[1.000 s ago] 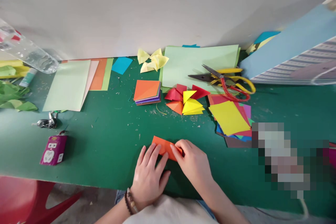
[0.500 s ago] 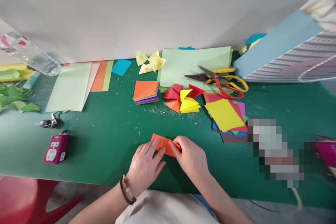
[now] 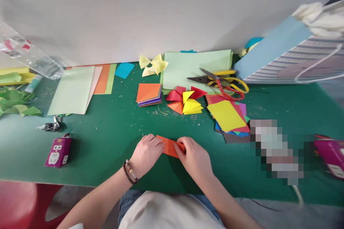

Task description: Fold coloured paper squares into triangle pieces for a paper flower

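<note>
Between my hands, near the table's front edge, is a folded orange paper [image 3: 170, 147]. My left hand [image 3: 149, 152] has its fingers curled closed on the paper's left end. At the right end my right hand [image 3: 194, 155] pinches the paper between thumb and fingers, covering that corner. Beyond my hands sits a stack of small coloured paper squares [image 3: 149, 93], orange on top. Beside it lie folded paper pieces [image 3: 191, 106] in red, orange and yellow. A loose pile of coloured squares [image 3: 226, 116], topped by yellow, is off to the right.
Pliers [image 3: 201, 79] and scissors [image 3: 231, 89] rest on pale green sheets [image 3: 185, 64]. A striped paper bag [image 3: 279, 53] stands at the right. On the left are a plastic bottle [image 3: 40, 61], keys [image 3: 53, 125] and a purple drink carton [image 3: 58, 152]. A red stool [image 3: 18, 200] is below.
My left hand's fingers, spread over the orange paper before, are now curled in at its left end. My right hand keeps its pinch. The view has shifted slightly.
</note>
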The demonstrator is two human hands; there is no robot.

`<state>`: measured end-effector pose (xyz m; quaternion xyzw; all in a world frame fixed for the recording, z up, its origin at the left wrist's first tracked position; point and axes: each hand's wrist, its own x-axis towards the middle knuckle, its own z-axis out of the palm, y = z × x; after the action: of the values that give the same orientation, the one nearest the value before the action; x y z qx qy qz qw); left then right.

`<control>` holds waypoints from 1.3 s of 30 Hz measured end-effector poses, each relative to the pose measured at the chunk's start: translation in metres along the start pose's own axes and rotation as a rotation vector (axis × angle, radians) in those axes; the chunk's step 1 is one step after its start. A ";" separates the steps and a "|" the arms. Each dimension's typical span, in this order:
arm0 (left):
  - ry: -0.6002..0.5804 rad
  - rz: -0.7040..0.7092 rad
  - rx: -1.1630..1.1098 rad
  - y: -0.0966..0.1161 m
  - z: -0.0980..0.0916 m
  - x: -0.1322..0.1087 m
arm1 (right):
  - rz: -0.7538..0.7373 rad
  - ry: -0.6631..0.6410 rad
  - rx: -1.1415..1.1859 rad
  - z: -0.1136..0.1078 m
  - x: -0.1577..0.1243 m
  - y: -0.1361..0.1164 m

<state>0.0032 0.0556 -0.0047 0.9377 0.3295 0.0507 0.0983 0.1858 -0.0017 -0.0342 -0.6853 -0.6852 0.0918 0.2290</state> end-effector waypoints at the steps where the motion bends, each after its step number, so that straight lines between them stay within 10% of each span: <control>1: 0.011 0.000 -0.008 -0.001 0.001 0.000 | -0.001 0.013 0.020 -0.001 -0.001 0.001; 21: 0.072 -0.224 0.011 0.029 0.013 0.005 | -0.287 0.004 -0.040 -0.019 0.003 0.054; 39: -0.075 -0.144 -0.127 0.007 -0.001 0.012 | -0.217 0.040 -0.064 0.002 -0.002 -0.002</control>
<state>0.0161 0.0582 -0.0017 0.9046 0.3883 0.0290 0.1732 0.1828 -0.0034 -0.0351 -0.6157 -0.7532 0.0309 0.2293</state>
